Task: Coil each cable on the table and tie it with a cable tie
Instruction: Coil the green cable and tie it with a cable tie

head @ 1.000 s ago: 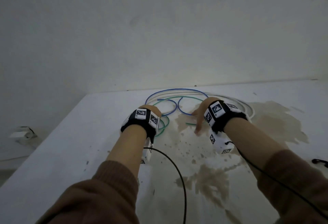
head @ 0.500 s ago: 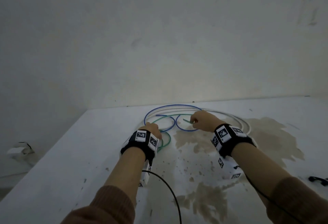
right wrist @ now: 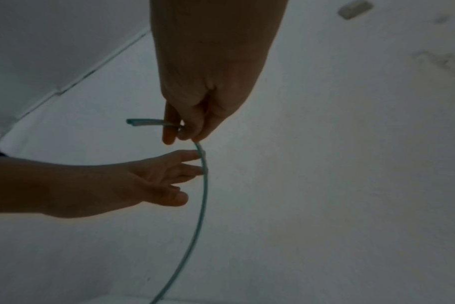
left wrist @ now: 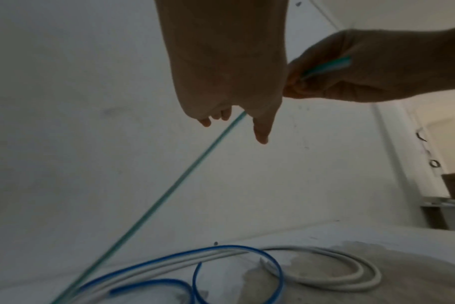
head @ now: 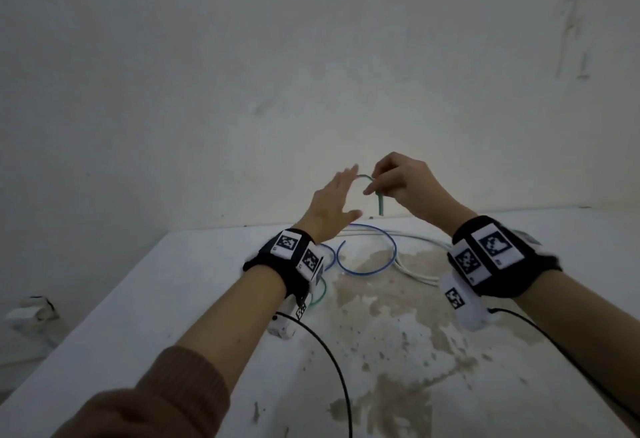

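Green cable end pinched by raised right hand; left hand spread flat beside it

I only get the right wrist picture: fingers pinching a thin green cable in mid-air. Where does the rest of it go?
Observer: The thin green cable slants down from the right hand to a white table.
Operator: Anything else lying there?
Observer: A blue cable and a white cable lie there in loose loops, untied.
Operator: Is the tabletop clean?
Observer: No, a brownish stain spreads under them.
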